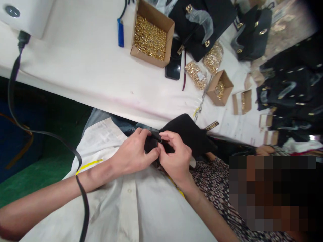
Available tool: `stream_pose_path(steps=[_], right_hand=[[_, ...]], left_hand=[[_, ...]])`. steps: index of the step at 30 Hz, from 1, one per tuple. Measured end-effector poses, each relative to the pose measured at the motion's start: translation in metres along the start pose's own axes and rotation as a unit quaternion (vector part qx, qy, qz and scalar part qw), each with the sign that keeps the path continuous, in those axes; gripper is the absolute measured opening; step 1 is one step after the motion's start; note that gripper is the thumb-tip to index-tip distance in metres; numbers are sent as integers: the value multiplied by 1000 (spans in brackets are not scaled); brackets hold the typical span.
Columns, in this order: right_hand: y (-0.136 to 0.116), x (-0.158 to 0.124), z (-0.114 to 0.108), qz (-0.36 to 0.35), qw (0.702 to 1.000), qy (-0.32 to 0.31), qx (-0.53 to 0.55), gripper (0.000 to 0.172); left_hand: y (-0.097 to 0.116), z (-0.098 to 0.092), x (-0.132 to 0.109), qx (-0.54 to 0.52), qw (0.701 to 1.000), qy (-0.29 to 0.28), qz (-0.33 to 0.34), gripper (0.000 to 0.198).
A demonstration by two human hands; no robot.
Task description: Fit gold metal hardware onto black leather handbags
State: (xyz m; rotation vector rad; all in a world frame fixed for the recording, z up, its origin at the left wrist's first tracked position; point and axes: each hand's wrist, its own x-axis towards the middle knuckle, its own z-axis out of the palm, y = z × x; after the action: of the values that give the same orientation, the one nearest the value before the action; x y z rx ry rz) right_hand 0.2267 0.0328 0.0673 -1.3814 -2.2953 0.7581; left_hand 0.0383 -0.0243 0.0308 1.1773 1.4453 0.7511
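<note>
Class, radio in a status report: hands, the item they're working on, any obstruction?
Left hand on black item, right hand pinching it. Item partly hidden by both hands. Black cable crosses left forearm in view, clear of both hands.

A white buttoned shirt tops blue jeans.

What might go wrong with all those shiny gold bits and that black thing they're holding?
The open brown cardboard box is full of small gold-coloured pieces, so a bump might scatter them across the white table. The black bag piece is held off the table, so it could drop if the left hand and right hand slip. The black cord crosses in front of the left forearm and might snag.
</note>
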Motion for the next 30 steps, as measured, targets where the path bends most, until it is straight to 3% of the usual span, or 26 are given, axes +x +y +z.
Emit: stream_pose_path(steps=[10,14,19,25,30], right_hand=[[7,-10,19,171,973,-23,151,24],[14,-10,25,217,958,-40,182,21],[26,-4,23,205,957,-61,195,23],[34,-3,20,199,956,-85,199,26],[37,-4,19,194,956,-91,202,35]], left_hand=[[4,-9,1,15,991,-112,-69,28],[0,-3,3,51,990,-115,-59,26],[-4,0,10,43,993,-105,-37,28],[-8,1,14,-4,991,-120,-64,50],[-5,7,15,21,993,-88,-72,39]])
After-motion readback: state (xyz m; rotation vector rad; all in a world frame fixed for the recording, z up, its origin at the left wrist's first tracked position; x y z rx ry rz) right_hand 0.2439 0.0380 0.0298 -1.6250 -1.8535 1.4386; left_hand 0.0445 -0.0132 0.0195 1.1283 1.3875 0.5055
